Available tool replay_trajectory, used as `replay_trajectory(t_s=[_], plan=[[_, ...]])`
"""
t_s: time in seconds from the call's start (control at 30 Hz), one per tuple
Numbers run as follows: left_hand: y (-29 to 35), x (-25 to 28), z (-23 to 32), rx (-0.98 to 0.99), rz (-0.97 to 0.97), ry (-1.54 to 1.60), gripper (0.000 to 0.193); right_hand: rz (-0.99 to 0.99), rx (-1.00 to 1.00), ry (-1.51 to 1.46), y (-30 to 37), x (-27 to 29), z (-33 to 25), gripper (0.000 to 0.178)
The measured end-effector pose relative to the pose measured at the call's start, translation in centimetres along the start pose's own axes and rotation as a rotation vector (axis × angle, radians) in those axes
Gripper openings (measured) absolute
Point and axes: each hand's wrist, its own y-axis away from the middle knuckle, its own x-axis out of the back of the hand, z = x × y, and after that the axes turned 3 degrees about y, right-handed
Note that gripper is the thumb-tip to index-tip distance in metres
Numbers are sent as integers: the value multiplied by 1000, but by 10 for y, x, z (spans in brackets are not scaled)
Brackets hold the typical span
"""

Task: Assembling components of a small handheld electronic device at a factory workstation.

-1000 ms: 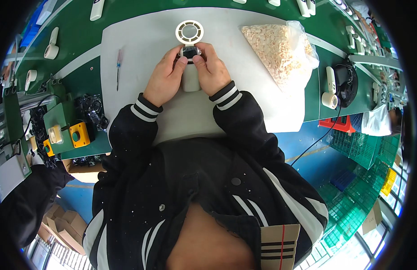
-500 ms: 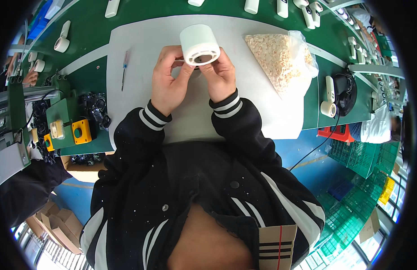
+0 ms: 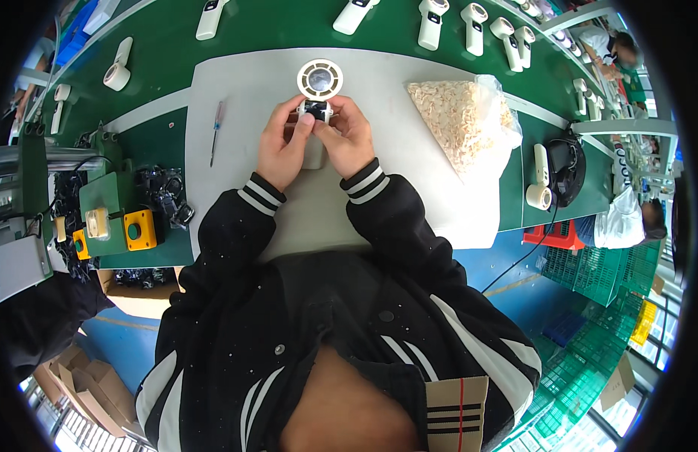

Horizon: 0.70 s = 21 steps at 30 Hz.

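Observation:
A white handheld fan (image 3: 319, 80) is held up over the grey mat (image 3: 409, 203), its round, vented face turned toward me. Below the round head shows a glossy dark panel, and part of the pale handle hangs under the fingers. My left hand (image 3: 283, 147) grips the fan's neck from the left, thumb on the dark panel. From the right, my right hand (image 3: 347, 143) closes on the same part, its thumb beside the other one. The back of the fan and some fingertips are hidden. A thin screwdriver (image 3: 216, 132) lies on the mat to the left of my left hand.
A clear bag of small pale parts (image 3: 458, 124) lies at the mat's right. Several similar white fans (image 3: 433, 22) line the green bench's far side. A black, corded object (image 3: 567, 173) is at the right. Left stands a fixture with a yellow button box (image 3: 140, 230).
The fan has tipped in my hands: its side and open end faced me before, now its ringed face and dark panel show. Both hands remain on it. The whole view has shifted slightly.

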Motion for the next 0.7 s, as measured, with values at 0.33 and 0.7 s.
replay_trajectory(t_s=[0.33,0.7], plan=[[-4,19,-10,-42,51,151,35,-26,29,89,-6,-18,-11,41],[-3,21,-4,-54,-11,138,38,-76,-22,-113,-9,-13,-2,47]])
